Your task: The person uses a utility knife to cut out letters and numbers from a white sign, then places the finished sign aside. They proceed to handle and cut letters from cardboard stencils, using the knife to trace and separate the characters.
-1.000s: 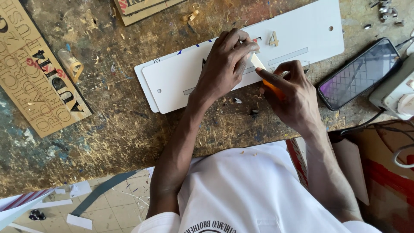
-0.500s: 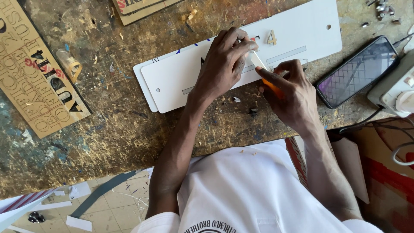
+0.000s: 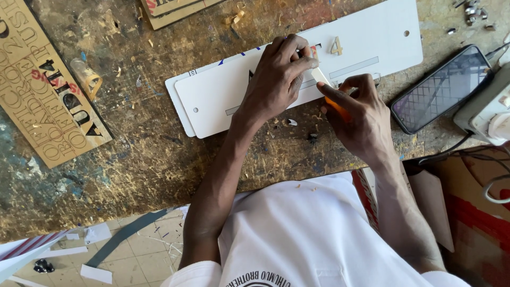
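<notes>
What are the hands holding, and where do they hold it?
The right hand grips an orange-handled tool by its handle; its pale tip points at the white plate. The left hand presses on the plate, pinching something small, unclear what.

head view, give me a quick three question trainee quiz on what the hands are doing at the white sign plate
1. True or false: the left hand presses down on the white plate.
2. What lies to the right of the right hand? A) a phone B) a hammer C) a cup
3. What colour is the tool in the right hand?

Key: 1 true; 2 A; 3 orange handle with a pale tip.
</notes>
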